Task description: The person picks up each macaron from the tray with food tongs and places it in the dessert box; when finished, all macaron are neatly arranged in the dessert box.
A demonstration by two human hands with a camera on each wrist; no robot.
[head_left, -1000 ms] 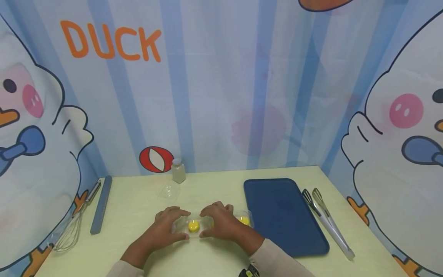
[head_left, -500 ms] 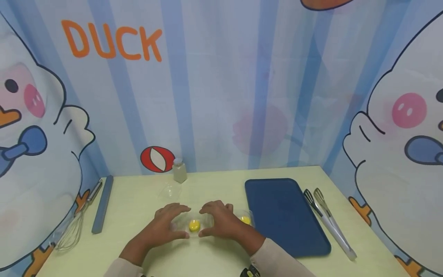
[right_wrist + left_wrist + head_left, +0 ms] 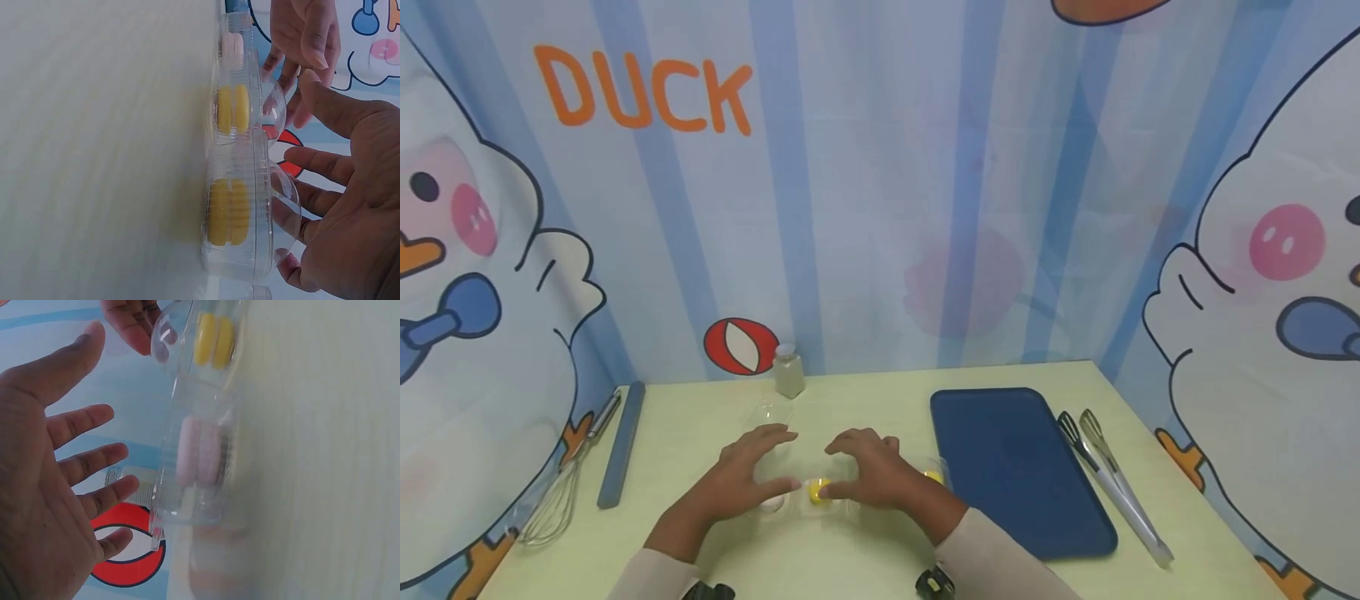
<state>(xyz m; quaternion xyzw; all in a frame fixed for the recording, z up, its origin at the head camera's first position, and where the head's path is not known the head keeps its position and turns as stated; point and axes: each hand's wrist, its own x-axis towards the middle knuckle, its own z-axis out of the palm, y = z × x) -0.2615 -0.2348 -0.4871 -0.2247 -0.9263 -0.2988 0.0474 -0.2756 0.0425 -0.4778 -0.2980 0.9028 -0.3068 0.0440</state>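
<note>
Clear plastic boxes stand in a row on the table, each with a macaron. The pink macaron (image 3: 200,451) sits in the left box, which shows no dome on top. A yellow macaron (image 3: 816,493) is in the box beside it, under a domed clear lid (image 3: 274,112). Another yellow macaron (image 3: 229,211) lies in a domed box below my right hand (image 3: 880,475). At the row's right end is a further yellow macaron (image 3: 933,477). My left hand (image 3: 741,477) hovers by the pink one, fingers spread. My right hand's fingers are also spread, holding nothing.
A loose clear dome lid (image 3: 772,412) lies behind the row, near a small jar (image 3: 789,372). A blue tray (image 3: 1018,467) and metal tongs (image 3: 1116,487) lie right. A whisk (image 3: 561,492) and blue-grey bar (image 3: 622,446) lie left. A curtain borders the table.
Both hands have risen from around the yellow macaron's box. The left hand has moved left and away, so the pink macaron shows now. The right thumb now passes over the yellow one.
</note>
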